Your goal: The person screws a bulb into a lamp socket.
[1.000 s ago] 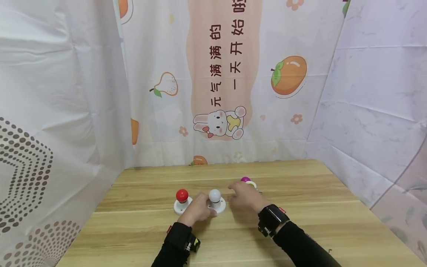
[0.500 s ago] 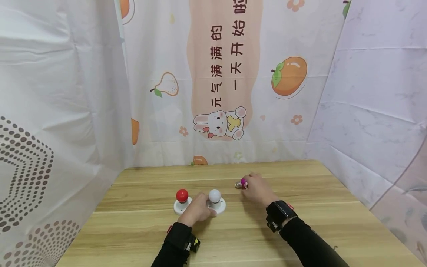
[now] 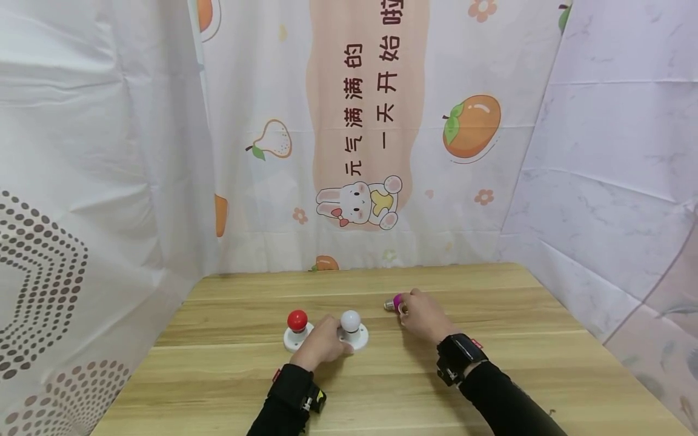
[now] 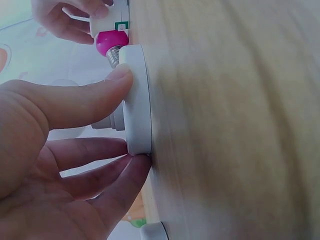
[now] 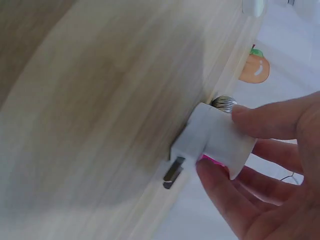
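My left hand [image 3: 322,344] pinches the rim of the white lamp base [image 4: 137,100], which carries the white bulb [image 3: 351,320]. Right of that base, well apart, my right hand [image 3: 425,316] grips the white plug adapter [image 5: 217,140] and pink bulb [image 3: 397,301] against the table [image 3: 382,387]. The red bulb [image 3: 297,320] stands just left of the base.

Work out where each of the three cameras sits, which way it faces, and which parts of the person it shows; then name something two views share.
Head: worn on the head, looks forward and down at the table and printed curtain; both hands and dark sleeves show.
Left wrist: on the left wrist, looks along the left hand gripping a white round base.
Right wrist: on the right wrist, looks at the right hand holding a white plug adapter.
Shared: the pink bulb shows in the head and left wrist views.
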`<state>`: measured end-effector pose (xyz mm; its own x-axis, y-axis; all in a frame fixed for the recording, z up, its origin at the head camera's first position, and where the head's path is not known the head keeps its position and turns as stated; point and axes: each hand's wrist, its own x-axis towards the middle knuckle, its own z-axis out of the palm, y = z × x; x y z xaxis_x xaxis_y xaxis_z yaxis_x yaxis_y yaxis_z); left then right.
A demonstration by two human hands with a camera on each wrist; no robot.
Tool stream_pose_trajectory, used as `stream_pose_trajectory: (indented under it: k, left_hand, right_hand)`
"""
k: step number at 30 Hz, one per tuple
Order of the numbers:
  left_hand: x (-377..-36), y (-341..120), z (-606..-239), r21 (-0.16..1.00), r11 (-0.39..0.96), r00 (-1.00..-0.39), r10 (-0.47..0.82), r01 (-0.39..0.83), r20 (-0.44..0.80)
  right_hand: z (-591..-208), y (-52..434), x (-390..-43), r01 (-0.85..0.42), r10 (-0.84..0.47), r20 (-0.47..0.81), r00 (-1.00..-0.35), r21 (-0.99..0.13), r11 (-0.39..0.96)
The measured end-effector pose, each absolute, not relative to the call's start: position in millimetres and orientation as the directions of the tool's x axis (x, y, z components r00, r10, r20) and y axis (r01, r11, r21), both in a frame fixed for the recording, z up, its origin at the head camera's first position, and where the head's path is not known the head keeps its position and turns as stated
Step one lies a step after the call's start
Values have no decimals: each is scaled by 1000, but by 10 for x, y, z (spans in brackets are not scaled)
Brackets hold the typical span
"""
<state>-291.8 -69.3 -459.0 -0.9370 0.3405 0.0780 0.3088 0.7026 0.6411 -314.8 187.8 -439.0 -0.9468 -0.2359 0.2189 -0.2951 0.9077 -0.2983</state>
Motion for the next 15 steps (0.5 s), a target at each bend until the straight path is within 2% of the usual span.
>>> stream_pose_trajectory:
  k: [10, 15]
  left_hand:
    - [-2920, -714, -4583, 661, 691, -940, 336, 292, 63]
    - [-2912, -729, -4563, 683, 680, -945, 323, 268, 51]
  right_hand:
    - [-4359, 1781, -3082, -357, -311, 198, -930, -271, 894]
    - [-4320, 1724, -3037, -390, -349, 182, -919, -293, 873]
